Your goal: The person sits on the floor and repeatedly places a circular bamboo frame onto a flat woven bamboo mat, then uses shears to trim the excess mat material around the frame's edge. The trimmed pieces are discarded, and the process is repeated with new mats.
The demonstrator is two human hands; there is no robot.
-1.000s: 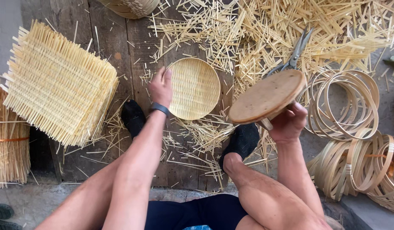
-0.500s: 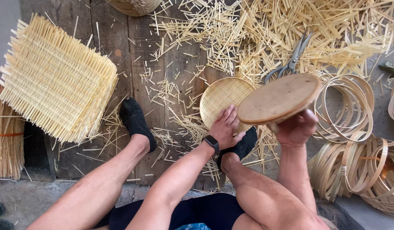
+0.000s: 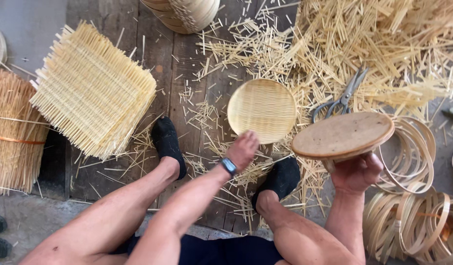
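Note:
My left hand (image 3: 242, 148) holds a round woven bamboo disc (image 3: 262, 110) by its near edge, just above the wooden floor between my feet. A watch sits on that wrist. My right hand (image 3: 356, 172) grips from below a round wooden disc mould (image 3: 342, 135), held level at the right, close beside the woven disc. Metal scissors (image 3: 340, 100) lie on bamboo offcuts just behind the mould.
A stack of square woven bamboo mats (image 3: 94, 91) lies at left, with bundled strips (image 3: 13, 130) beyond it. Coiled bamboo hoops (image 3: 413, 196) pile at right. Loose bamboo slivers (image 3: 383, 44) cover the upper right. Stacked baskets (image 3: 185, 12) stand at top.
My left hand carried the woven disc from the floor at centre rightward toward the wooden mould. My right hand kept the mould nearly still, lowering it slightly.

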